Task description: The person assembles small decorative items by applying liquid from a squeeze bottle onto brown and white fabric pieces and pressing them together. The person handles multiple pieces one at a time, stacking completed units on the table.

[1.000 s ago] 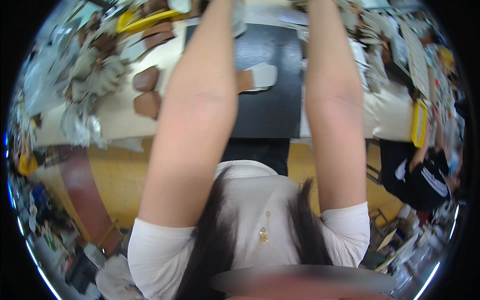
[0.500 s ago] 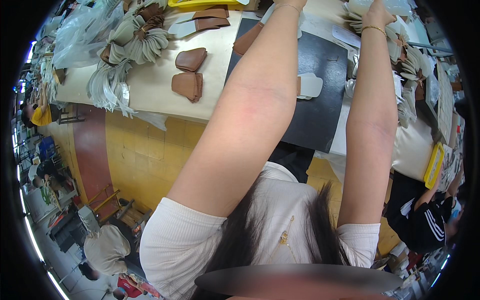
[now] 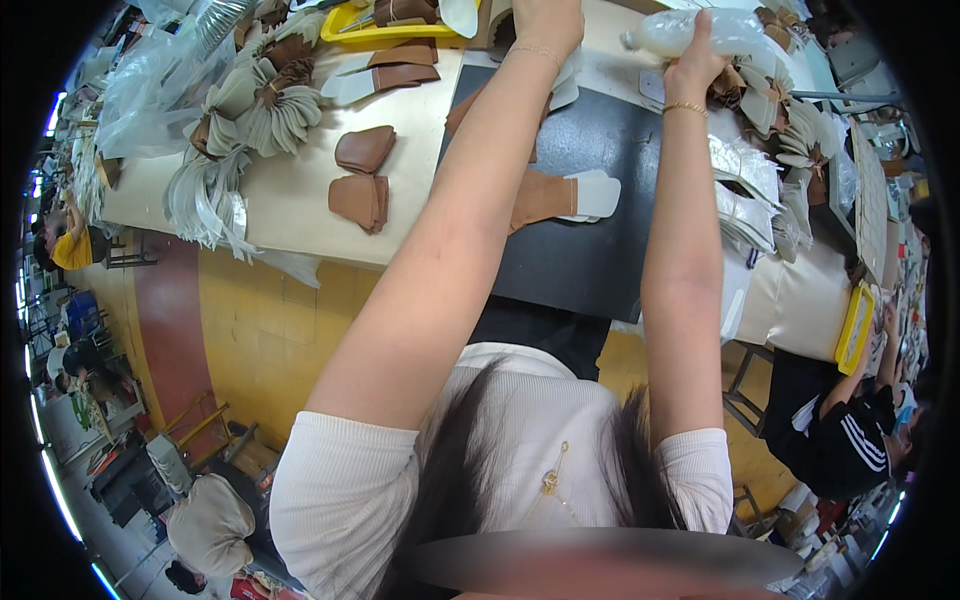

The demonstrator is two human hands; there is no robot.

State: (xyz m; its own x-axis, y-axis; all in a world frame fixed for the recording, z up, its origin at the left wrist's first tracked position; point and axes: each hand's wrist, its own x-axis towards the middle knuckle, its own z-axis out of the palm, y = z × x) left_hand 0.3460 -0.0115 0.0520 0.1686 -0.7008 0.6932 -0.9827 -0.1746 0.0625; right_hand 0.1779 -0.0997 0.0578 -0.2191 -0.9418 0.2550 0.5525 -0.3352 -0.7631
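My right hand point(image 3: 697, 66) is closed around a translucent plastic bottle point(image 3: 662, 34), which lies tilted sideways above the table's far right part. At the top edge, my left hand point(image 3: 550, 18) reaches away from me, and its fingers are cut off by the picture. Below that hand, brown and white leather pieces point(image 3: 566, 84) show in part behind the forearm. Between my arms, a brown leather piece with a white end point(image 3: 592, 194) lies on the black mat point(image 3: 590, 262). Two small stacks of brown pieces point(image 3: 360, 202) sit left of the mat.
A yellow tray point(image 3: 335, 30) holds brown pieces at the far left. Fanned grey-white bundles point(image 3: 285, 120) and clear plastic bags point(image 3: 150, 95) crowd the left side. White bundles point(image 3: 748, 200) and a second yellow tray point(image 3: 854, 328) are on the right. Other people work farther off.
My right hand and the bottle have come nearer and left, showing more of the bottle. My left arm has shifted left, uncovering more of the brown piece on the mat. The view has shifted slightly.
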